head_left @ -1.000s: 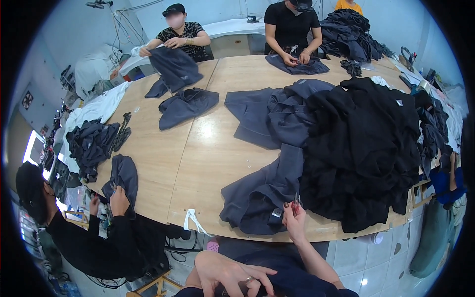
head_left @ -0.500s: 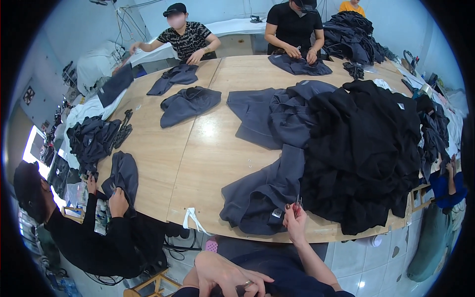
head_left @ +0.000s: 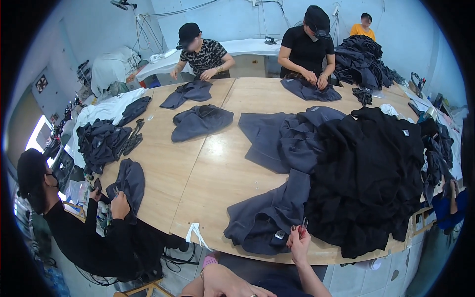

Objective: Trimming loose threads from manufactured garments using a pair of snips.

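Note:
My right hand (head_left: 299,243) is closed around small thread snips (head_left: 305,222), whose tips point up and away from me. It hovers at the near edge of the table, beside a dark grey garment (head_left: 267,213) with a small white label (head_left: 280,234). My left hand (head_left: 227,283) lies low over my lap with its fingers stretched out, partly cut off by the lower edge, and nothing shows in it. Right of the snips rises a big heap of black garments (head_left: 366,178). Another grey garment (head_left: 287,133) lies beyond, its right side against the heap.
A white forked object (head_left: 195,232) lies at the near table edge (head_left: 178,227). At the left a co-worker (head_left: 84,232) holds a tool over a grey garment. Two more co-workers (head_left: 308,52) handle garments across the table. Dark piles (head_left: 101,141) lie left and back right.
The whole view has tipped upward, so the table sits lower in the picture. My left hand is further out at the lower edge. At the back left, a co-worker's outstretched arm has drawn in.

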Demonstrator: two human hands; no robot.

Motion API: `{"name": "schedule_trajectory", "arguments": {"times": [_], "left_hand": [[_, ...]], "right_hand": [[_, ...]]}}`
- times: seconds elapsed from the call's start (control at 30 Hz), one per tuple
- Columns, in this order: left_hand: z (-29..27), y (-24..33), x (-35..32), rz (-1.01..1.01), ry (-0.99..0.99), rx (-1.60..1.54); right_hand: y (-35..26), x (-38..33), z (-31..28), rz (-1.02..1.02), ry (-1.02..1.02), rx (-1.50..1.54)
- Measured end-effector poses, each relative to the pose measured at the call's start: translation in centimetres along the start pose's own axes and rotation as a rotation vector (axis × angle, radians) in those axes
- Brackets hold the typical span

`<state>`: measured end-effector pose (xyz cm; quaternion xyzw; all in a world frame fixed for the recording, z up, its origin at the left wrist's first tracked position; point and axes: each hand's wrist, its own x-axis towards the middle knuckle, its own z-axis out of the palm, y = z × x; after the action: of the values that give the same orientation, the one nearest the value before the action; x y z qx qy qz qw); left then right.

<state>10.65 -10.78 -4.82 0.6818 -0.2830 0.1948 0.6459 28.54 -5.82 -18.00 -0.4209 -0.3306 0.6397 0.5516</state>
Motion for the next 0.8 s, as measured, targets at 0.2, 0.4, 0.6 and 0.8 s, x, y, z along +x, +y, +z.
{"name": "schedule_trajectory", "arguments": {"times": [0.2, 0.4, 0.6, 0.8], "left_hand": [[-0.3, 1.6, 0.7, -0.073, 0.049, 0.078], [0.0, 1.3, 1.0, -0.045, 0.071, 0.097], [0.1, 1.2, 1.0, -0.001, 0.076, 0.09], [0.4, 0.9, 0.8, -0.082, 0.061, 0.015]], "right_hand": [[0.2, 0.1, -0.2, 0.01, 0.016, -0.035], [0.1, -0.1, -0.1, 0.017, 0.019, -0.028], [0.2, -0.3, -0.3, 0.018, 0.013, -0.017], [0.2, -0.6, -0.1, 0.019, 0.009, 0.009]]}}
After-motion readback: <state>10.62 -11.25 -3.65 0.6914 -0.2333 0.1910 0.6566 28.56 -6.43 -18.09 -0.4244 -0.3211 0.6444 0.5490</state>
